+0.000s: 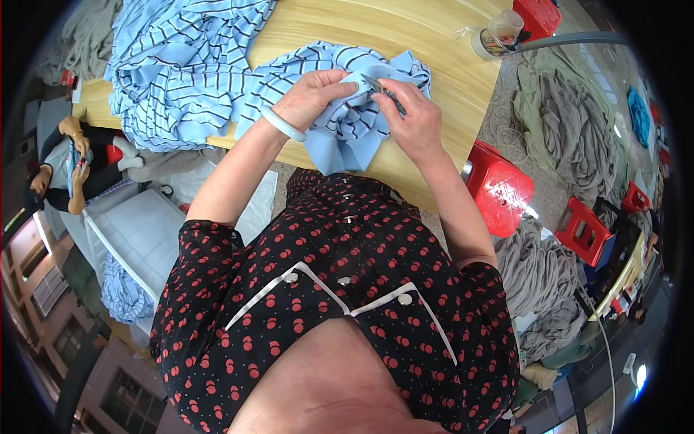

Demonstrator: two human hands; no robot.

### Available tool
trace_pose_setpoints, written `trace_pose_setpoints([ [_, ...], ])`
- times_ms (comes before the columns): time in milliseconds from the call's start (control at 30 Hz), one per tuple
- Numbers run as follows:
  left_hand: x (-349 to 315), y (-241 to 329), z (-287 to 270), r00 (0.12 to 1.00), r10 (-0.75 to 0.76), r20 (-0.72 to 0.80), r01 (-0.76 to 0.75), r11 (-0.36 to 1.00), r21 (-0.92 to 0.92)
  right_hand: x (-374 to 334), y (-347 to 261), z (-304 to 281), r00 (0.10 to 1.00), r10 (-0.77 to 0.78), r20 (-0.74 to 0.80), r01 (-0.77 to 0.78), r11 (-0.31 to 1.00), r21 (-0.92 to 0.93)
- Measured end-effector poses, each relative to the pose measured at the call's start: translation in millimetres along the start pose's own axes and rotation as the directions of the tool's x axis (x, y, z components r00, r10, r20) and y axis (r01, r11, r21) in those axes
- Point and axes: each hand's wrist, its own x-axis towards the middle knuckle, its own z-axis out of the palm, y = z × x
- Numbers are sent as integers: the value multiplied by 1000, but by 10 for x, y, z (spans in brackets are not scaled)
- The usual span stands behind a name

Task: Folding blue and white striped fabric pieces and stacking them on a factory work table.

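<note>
A light blue garment with dark and white stripes (pixel 289 72) lies bunched on the wooden table. My left hand (pixel 316 96) pinches a plain blue edge of it between thumb and fingers, lifting that part toward me. In my right hand (pixel 416 119) is a small pair of dark thread snips (pixel 377 85), whose tips touch or nearly touch the cloth beside my left thumb. Whether the blades are apart is too small to tell. Part of the garment hangs over the table's near edge.
More striped blue garments (pixel 173 72) heap at the table's left. A container of small tools (pixel 499 36) stands at the far right corner. Red plastic stools (pixel 499 189) and grey fabric piles (pixel 571 137) are to the right. A co-worker (pixel 72 159) sits at left beside a white bin (pixel 137 224).
</note>
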Motion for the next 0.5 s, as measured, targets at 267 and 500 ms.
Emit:
trace_pose_setpoints([
  [267, 54, -11, -60, 998, -44, 53, 40, 996, 74, 39, -48, -55, 997, 30, 76, -29, 1000, -10],
  [500, 94, -38, -128, 984, -146, 99, 134, 983, 126, 217, 19, -74, 868, 302, 393, -421, 868, 263],
])
